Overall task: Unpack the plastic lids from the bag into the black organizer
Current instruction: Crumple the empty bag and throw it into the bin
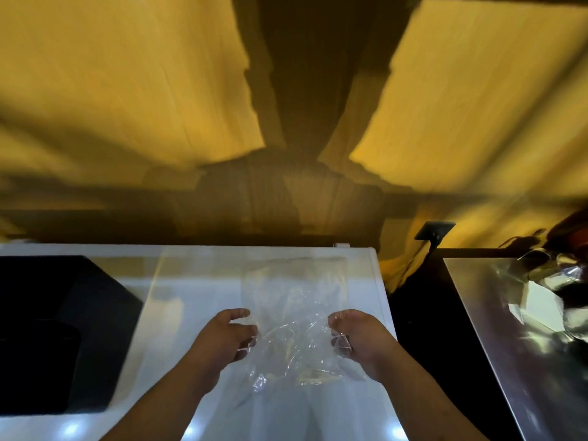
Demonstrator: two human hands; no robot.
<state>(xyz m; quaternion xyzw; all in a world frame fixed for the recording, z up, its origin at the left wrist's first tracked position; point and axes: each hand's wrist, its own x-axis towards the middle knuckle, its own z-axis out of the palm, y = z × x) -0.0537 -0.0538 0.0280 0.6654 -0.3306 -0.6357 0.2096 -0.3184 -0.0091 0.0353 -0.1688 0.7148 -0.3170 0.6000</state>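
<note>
- Two bare forearms come up from the bottom edge and angle inward toward each other over the white worktop [143, 361].
- Left hand [229, 337] is turned with its palm toward the right. Its thumb is raised above the curled fingers [246, 332], which pinch the left edge of a clear plastic bag [292, 329].
- Right hand [358, 340] mirrors it, palm toward the left. Its fingers are curled in tightly and grip the bag's right edge, with the film bunched between them.
- Stretched between the two hands, the bag is crumpled and glinting, and its far part lies flat on the worktop ahead of the hands.
- Blur and the see-through film hide whether any plastic lids are inside the bag.
- Off to the left, the black organizer [57, 329] stands on the worktop, well apart from the left hand. Its inside is too dark to read.
- Right of the worktop, across a dark gap, is a shiny metal surface [496, 345] with reflective items at its far end.
- Behind everything hangs a yellow curtain [127, 90] crossed by a dark shadow.
</note>
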